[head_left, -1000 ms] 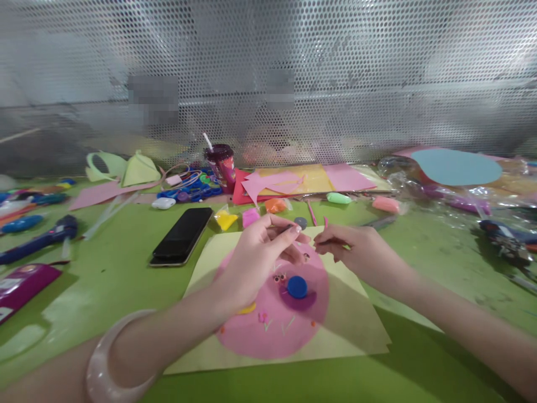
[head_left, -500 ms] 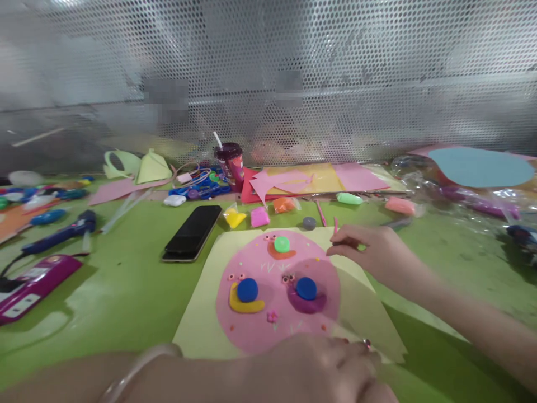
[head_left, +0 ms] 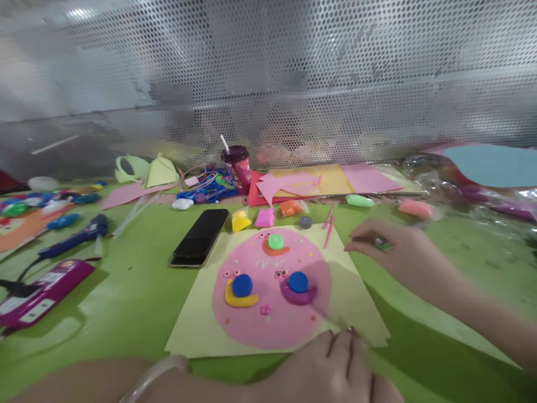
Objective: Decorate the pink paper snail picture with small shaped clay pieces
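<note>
A pale yellow sheet (head_left: 356,305) bears a pink paper circle (head_left: 251,330). On the circle sit clay snails: one with a green cap (head_left: 276,242), one yellow with a blue cap (head_left: 242,285), and one purple with a blue cap (head_left: 298,282). My left hand (head_left: 335,366) reaches across the front, fingers outstretched at the sheet's lower right edge. Above the sheet's right side is my right hand (head_left: 388,243), thumb and forefinger curved with a small gap between the tips. Two slim pink tools (head_left: 329,230) lie left of it at the sheet's top edge.
A black phone (head_left: 200,238) lies left of the sheet. Behind are a grey clay lump (head_left: 305,222), a yellow packet (head_left: 240,220), a drink cup (head_left: 238,168) and coloured papers (head_left: 331,178). Further left are a glue gun (head_left: 78,238) and a purple power strip (head_left: 46,296).
My right hand has let go of a pink tool, which now lies by the other one, and has drawn off to the right. The sheet has slid left relative to the phone.
</note>
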`<action>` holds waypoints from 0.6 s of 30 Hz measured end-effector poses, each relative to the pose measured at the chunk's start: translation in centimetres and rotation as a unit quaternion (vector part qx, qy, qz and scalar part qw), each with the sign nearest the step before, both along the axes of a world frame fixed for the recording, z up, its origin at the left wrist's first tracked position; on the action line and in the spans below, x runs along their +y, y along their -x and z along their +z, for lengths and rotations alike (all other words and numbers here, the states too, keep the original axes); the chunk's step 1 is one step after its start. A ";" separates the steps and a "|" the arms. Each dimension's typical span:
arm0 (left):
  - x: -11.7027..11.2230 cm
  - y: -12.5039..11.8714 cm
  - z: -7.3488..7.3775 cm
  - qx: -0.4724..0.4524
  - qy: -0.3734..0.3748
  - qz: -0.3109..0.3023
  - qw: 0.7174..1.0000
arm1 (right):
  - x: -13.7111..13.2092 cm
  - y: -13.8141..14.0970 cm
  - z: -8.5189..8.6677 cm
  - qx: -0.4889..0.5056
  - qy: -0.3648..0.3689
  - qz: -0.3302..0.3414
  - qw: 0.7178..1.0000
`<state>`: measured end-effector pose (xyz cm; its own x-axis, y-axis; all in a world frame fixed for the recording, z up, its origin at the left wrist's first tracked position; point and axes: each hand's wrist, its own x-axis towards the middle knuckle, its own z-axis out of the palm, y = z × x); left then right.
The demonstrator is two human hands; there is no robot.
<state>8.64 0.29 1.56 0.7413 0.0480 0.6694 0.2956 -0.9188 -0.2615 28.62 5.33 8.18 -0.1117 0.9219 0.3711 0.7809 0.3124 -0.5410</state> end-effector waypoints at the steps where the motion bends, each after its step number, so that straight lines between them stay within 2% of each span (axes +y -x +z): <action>1: -0.1 0.1 0.0 0.004 0.003 0.003 1.000 | 0.0 0.0 0.1 0.001 -0.002 0.005 1.000; 12: -0.7 0.6 -0.2 0.030 -0.004 0.032 0.999 | -0.8 0.8 0.9 -0.016 0.007 0.041 0.999; 18: -0.9 0.3 0.3 0.044 -0.005 0.019 0.999 | -1.3 1.1 1.2 -0.056 0.004 0.085 0.995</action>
<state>8.33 -0.65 1.84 0.7950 0.0715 0.6023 0.3059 -0.9047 -0.2965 27.56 4.06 9.37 -0.3062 0.8893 0.3398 0.7725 0.4407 -0.4572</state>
